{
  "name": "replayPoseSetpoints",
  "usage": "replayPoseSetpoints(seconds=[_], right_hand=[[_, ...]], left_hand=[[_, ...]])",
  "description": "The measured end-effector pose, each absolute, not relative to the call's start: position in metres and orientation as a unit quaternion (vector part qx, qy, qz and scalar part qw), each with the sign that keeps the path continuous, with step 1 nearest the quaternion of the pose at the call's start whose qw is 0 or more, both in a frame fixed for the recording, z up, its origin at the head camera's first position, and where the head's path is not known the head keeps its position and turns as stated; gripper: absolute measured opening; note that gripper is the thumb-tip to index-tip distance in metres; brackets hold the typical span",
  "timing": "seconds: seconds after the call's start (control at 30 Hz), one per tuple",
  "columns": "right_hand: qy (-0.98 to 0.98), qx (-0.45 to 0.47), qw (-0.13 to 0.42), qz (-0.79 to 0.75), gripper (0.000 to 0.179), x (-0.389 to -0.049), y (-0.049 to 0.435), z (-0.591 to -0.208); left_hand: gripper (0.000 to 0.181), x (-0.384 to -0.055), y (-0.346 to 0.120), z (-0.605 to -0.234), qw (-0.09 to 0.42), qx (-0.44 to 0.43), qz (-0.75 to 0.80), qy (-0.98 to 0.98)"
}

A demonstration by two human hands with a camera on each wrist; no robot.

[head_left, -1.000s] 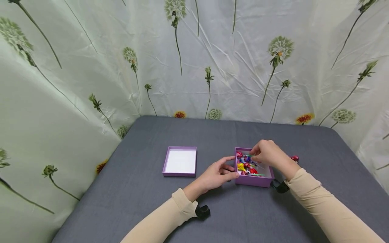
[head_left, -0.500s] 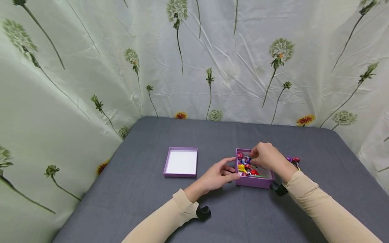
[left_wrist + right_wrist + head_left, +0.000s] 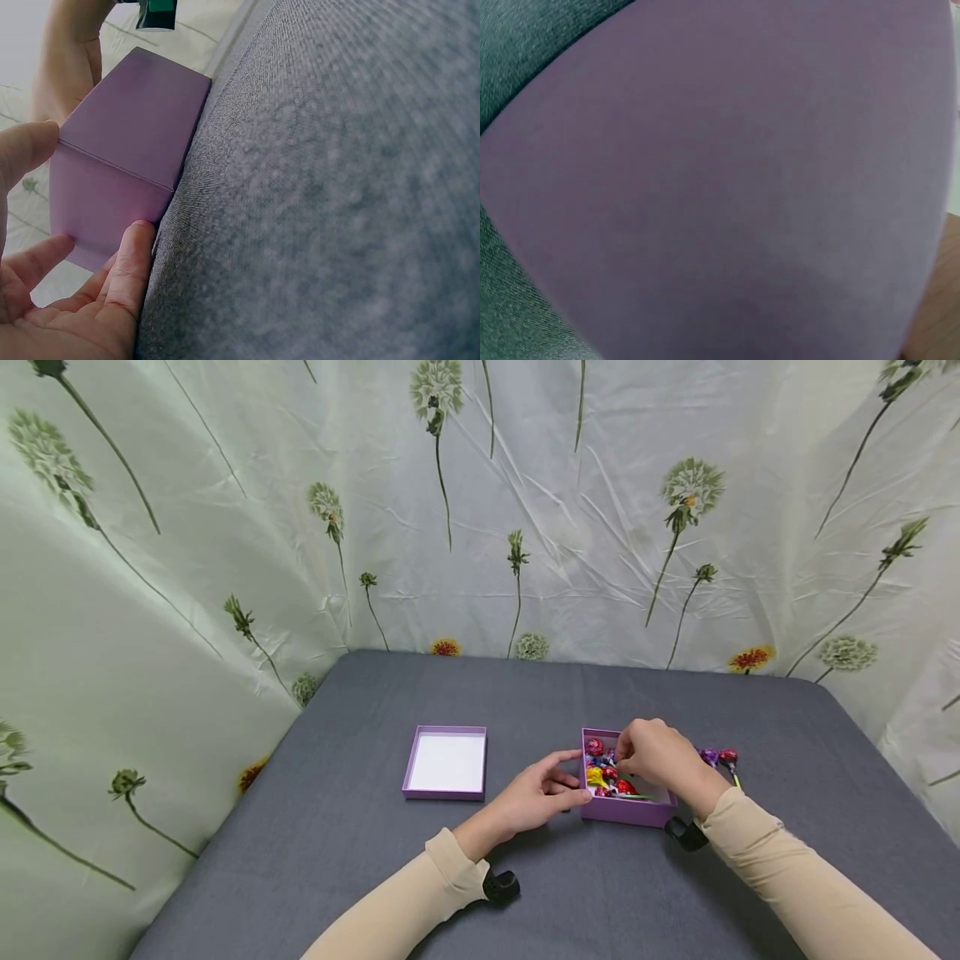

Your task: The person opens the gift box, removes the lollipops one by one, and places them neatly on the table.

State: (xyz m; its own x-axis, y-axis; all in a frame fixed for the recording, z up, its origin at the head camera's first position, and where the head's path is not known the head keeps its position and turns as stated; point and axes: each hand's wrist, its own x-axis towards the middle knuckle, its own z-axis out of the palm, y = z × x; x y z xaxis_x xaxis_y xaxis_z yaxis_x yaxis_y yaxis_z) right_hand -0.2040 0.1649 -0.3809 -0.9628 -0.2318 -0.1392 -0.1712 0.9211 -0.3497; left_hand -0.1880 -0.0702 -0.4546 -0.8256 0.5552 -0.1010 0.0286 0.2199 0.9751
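Note:
An uncovered purple box (image 3: 628, 811) holds several wrapped lollipops, among them a red one (image 3: 595, 747) and a yellow one (image 3: 595, 776). My left hand (image 3: 528, 792) steadies it from the left, with the thumb at the near corner and the fingertips against the side wall. The left wrist view shows those fingers (image 3: 135, 255) fairly straight on the purple wall. My right hand (image 3: 660, 758) reaches over the far right of the box, thumb and forefinger pinching a lollipop inside; the hand partly hides it. The box's outer wall (image 3: 720, 165) fills the right wrist view.
To the left lies a shallow purple lid (image 3: 448, 762), white inside up. Right of the box, partly behind the right wrist, are a purple lollipop (image 3: 708, 757) and a red lollipop (image 3: 728, 757). A grey cloth (image 3: 300, 827) covers the table; a floral curtain (image 3: 585, 568) hangs behind.
My right hand has moved lower and slightly nearer within the box, uncovering more of the two lollipops on the right. My left hand holds its place against the box.

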Motion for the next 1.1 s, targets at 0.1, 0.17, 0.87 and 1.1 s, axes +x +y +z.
replayPoseSetpoints(seconds=[0.1, 0.17, 0.87, 1.1], right_hand=[[0.977, -0.108, 0.085, -0.165, 0.017, -0.203, 0.164, -0.381], [0.978, -0.109, 0.083, -0.160, 0.018, -0.202, 0.163, -0.381], [0.982, -0.128, 0.063, -0.125, 0.016, -0.200, 0.159, -0.390], [0.982, -0.123, 0.061, -0.131, 0.015, -0.198, 0.159, -0.389]], left_hand=[[0.062, -0.188, -0.071, -0.455, 0.222, 0.197, 0.593, 0.748], [0.062, -0.188, -0.071, -0.455, 0.222, 0.198, 0.593, 0.749], [0.061, -0.188, -0.072, -0.455, 0.223, 0.197, 0.592, 0.749], [0.061, -0.188, -0.071, -0.455, 0.223, 0.197, 0.593, 0.748]])
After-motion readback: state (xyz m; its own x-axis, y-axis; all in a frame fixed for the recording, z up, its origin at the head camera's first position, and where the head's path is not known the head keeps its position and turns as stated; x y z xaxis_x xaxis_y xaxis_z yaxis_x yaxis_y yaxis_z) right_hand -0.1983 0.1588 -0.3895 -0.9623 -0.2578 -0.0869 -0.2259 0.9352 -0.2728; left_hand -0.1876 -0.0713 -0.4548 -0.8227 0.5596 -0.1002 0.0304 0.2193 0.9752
